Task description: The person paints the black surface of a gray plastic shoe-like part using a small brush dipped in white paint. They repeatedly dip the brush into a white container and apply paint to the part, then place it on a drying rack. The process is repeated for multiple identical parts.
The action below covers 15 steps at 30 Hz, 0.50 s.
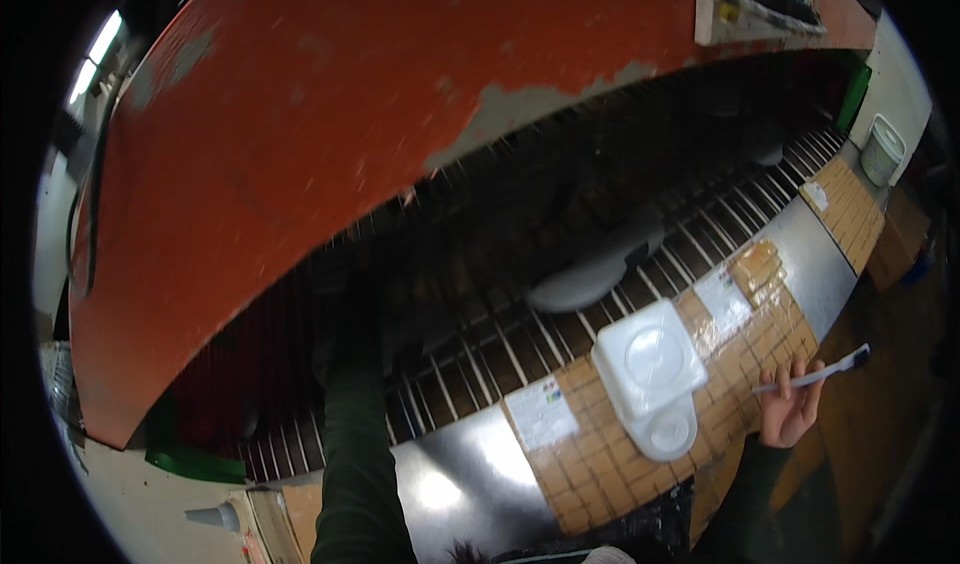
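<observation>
My left forearm, in a dark green sleeve, reaches under the big red cover into the dark opening. My left hand is lost in the shadow there, and its fingers cannot be made out. Out at the right, beyond the worktop's edge, my right hand is closed on a small brush with a white handle and dark bristles. Left of that hand, a white plastic piece, squarish with a smaller round end, lies on the taped cardboard. A pale, elongated rounded part rests on the metal bars inside the opening.
The red cover hangs low over the row of metal bars. Bare metal plates flank the cardboard. A yellowish wrapped block lies at its far right. A white bucket stands at the far right. Tools fill a holder on the cover.
</observation>
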Tool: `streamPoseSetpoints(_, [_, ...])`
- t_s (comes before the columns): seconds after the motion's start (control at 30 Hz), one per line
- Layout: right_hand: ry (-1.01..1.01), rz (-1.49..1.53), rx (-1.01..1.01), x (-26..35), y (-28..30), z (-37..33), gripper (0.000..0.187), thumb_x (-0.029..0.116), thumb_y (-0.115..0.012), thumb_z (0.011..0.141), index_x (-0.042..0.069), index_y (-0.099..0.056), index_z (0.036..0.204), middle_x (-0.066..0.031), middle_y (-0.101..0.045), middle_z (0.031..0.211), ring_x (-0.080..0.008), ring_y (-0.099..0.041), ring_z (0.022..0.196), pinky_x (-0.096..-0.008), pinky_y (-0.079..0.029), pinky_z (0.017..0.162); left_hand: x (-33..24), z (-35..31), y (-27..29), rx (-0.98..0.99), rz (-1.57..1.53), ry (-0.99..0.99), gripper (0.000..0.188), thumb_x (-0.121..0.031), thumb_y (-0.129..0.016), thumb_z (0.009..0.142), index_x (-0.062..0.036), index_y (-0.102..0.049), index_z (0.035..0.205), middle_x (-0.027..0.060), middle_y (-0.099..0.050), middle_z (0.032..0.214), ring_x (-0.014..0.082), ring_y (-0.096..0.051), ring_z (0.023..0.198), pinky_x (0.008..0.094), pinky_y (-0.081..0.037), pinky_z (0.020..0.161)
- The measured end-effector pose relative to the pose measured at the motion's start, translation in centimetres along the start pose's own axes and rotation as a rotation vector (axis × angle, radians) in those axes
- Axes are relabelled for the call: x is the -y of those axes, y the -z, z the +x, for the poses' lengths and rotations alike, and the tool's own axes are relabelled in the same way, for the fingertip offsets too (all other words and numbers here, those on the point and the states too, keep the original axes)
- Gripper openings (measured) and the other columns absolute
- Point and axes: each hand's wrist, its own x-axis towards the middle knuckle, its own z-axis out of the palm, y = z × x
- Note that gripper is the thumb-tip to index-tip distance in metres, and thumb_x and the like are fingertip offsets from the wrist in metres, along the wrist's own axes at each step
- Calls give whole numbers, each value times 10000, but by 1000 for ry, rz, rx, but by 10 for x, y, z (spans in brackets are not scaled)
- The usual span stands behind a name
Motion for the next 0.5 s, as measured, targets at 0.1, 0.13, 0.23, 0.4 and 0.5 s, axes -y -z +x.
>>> streamPoseSetpoints(0.1, [11,26,-101,-13,24,0,258,273,-441,1038,173,-573,1236,-17,-481,985,-124,-430,706,-408,-362,852,-1,42,-9,-134,170,11,669,-416,-598,875,-61,-408,1408,227,-516,1343,315,-506,1248,485,-405,1033])
streamPoseSetpoints(0.13, [5,34,-94,-17,30,1,266,276,-444,1037,170,-581,1240,-15,-482,975,-123,-432,701,-397,-363,837,0,57,-10,-194,239,15,674,-417,-602,874,-63,-404,1413,225,-514,1346,313,-505,1252,485,-406,1035])
streamPoseSetpoints(0.23, [31,32,-131,-21,41,3,262,273,-445,1037,166,-596,1224,-14,-473,960,-124,-432,693,-387,-361,823,5,97,-10,-406,452,31,691,-421,-614,872,-71,-394,1427,221,-509,1355,307,-500,1261,486,-406,1041])
streamPoseSetpoints(0.4, [44,14,-122,-23,48,5,257,268,-441,1040,157,-599,1210,-16,-452,954,-125,-425,684,-373,-352,789,18,161,-15,-741,767,105,721,-427,-633,870,-84,-377,1449,214,-502,1369,297,-493,1278,488,-406,1051])
streamPoseSetpoints(0.5, [82,-28,-99,-23,48,3,254,264,-438,1041,155,-591,1212,-17,-441,945,-127,-422,682,-370,-345,783,39,198,-36,-736,871,146,723,-440,-637,869,-86,-381,1446,208,-503,1371,292,-500,1274,482,-415,1044])
